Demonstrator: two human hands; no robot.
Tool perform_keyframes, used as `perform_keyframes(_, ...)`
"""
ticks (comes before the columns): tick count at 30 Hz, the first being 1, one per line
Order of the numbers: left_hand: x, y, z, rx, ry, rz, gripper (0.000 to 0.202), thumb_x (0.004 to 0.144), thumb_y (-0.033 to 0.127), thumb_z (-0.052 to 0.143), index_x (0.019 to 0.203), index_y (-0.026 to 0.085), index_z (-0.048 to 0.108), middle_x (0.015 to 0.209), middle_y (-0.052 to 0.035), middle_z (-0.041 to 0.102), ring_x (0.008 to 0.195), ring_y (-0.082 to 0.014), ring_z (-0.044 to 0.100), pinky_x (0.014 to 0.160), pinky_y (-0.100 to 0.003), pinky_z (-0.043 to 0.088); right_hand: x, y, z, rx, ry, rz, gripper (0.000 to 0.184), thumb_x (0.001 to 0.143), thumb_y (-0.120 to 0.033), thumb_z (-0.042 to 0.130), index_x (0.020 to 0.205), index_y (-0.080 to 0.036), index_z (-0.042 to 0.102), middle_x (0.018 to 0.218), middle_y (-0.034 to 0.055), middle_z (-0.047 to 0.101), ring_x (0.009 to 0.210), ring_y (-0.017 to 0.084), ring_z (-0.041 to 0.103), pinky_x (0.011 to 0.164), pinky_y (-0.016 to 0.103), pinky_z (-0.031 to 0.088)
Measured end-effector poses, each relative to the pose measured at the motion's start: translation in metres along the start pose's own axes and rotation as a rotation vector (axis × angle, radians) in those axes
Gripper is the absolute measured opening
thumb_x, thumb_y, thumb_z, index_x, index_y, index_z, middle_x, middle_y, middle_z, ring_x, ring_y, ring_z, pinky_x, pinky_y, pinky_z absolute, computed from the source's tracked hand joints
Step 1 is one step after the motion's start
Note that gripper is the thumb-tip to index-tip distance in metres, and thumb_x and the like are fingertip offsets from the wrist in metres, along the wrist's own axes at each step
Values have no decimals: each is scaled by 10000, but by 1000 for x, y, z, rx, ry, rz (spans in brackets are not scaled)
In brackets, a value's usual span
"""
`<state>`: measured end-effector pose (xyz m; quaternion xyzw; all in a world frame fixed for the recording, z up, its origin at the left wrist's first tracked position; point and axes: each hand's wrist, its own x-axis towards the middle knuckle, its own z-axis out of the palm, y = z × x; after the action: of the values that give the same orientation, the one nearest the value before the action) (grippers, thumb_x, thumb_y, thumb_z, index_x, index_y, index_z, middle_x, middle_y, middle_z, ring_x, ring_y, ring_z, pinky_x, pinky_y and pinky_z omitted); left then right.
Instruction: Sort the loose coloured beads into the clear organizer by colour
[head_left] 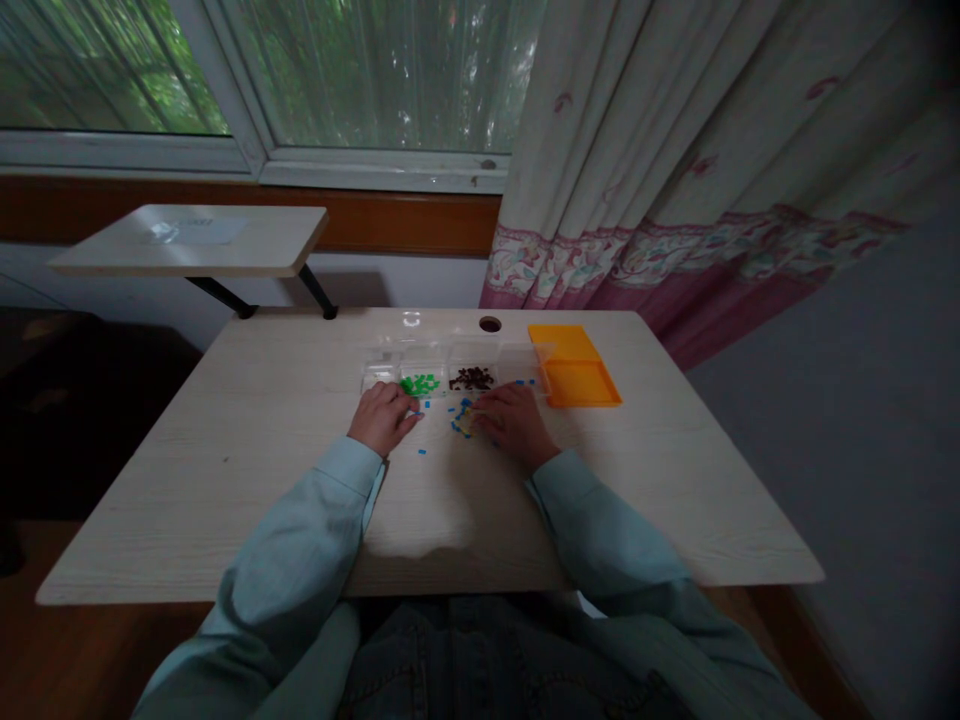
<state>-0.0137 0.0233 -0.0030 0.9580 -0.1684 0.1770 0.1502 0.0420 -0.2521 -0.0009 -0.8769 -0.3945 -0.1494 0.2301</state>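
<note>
A clear plastic compartment box point(474, 350) lies across the far part of the table. One compartment holds green pieces point(420, 385), the one beside it dark brown pieces point(472, 378), and a few blue pieces point(525, 382) lie in the right one. In front of it is a small loose pile of blue and yellow pieces point(462, 418). My right hand point(514, 422) reaches into the pile's right side, its fingers bent together at the pieces; what they pinch is hidden. By the box's front left edge rests my left hand point(381, 416), thumb apart from its curved fingers, near stray blue pieces.
An orange tray with its lid opened point(585, 385) sits at the box's right end. Behind the box is a round cable hole point(490, 324) in the table point(247, 450). A raised shelf point(277, 245) stands at the back left; a curtain point(570, 200) hangs behind.
</note>
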Motion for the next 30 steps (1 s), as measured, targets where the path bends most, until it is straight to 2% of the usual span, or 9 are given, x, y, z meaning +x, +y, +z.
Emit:
perform_keyframes(3, 0, 2, 1, -10, -10, 18, 234, 864, 413, 544, 891, 212, 661, 868, -65, 554, 871, -216, 474, 791, -360, 392, 0, -8, 2, 17, -93, -63, 202, 851, -377, 609, 1007, -279, 693, 1027, 39, 639, 995, 218, 502, 891, 387, 320)
perform_keyframes(9, 4, 23, 8, -71, -46, 88, 230, 878, 404, 532, 901, 217, 664, 878, -61, 556, 891, -212, 482, 793, -348, 395, 0, -16, 0, 27, -132, -91, 192, 831, -381, 639, 972, -264, 695, 1039, 50, 622, 1028, 223, 482, 889, 373, 311)
perform_keyframes(16, 5, 38, 11, -112, -64, 119, 280, 892, 402, 513, 1088, 239, 629, 940, -67, 567, 934, -219, 493, 831, -368, 397, 0, -15, -2, 25, -141, -79, 125, 847, -331, 628, 921, -249, 685, 1006, 40, 626, 998, 209, 487, 868, 360, 311)
perform_keyframes(24, 5, 38, 9, -132, -55, 150, 349, 885, 452, 507, 1131, 227, 611, 943, -75, 564, 930, -220, 495, 824, -368, 398, 1, -15, 0, 73, -72, -57, 74, 852, -274, 615, 845, -213, 657, 916, 49, 648, 940, 203, 507, 840, 346, 335)
perform_keyframes(30, 5, 44, 5, -139, -2, 181, 365, 875, 468, 519, 1123, 213, 603, 941, -76, 572, 927, -222, 497, 815, -372, 402, 4, -33, 13, 286, 126, 17, 152, 853, -347, 619, 813, -201, 636, 769, 25, 649, 796, 176, 541, 780, 324, 382)
